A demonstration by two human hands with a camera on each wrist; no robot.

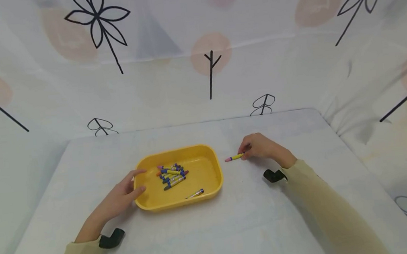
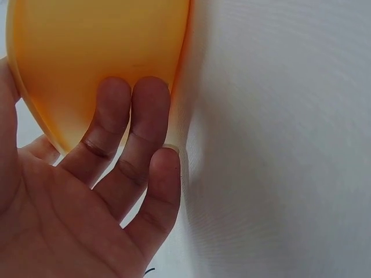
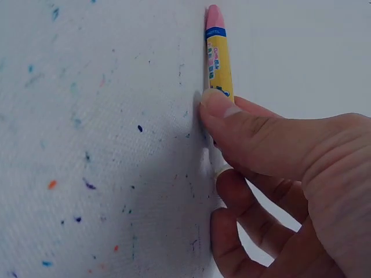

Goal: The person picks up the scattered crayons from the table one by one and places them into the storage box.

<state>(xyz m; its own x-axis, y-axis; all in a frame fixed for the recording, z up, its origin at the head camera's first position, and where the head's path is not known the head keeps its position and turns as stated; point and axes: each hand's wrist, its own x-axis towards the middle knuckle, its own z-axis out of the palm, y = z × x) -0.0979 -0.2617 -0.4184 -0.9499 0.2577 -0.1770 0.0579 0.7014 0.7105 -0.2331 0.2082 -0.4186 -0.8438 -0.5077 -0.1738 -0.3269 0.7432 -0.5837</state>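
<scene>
A yellow tray (image 1: pixel 203 169) sits left of centre on the white-covered table. At its left end my left hand (image 1: pixel 120 195) grips the wall, with fingertips reaching over the rim and others against the outer side in the left wrist view. To the right of the tray, my right hand (image 1: pixel 259 145) pinches a pink crayon (image 3: pixel 220 61) in a yellow wrapper between thumb and fingers. The pink tip points toward the tray, close above or on the cloth; contact is unclear. Inside the tray lies a pile of several crayons (image 1: pixel 175 182), in mixed colours.
One lone crayon (image 1: pixel 196 193) rests by the tray's front wall, partly hidden. A printed white curtain (image 1: pixel 170 81) rises behind the table. Small coloured specks mark the white cloth (image 3: pixel 116 145). Dark wrist-camera mounts (image 1: pixel 112 238) stick out at both cuffs.
</scene>
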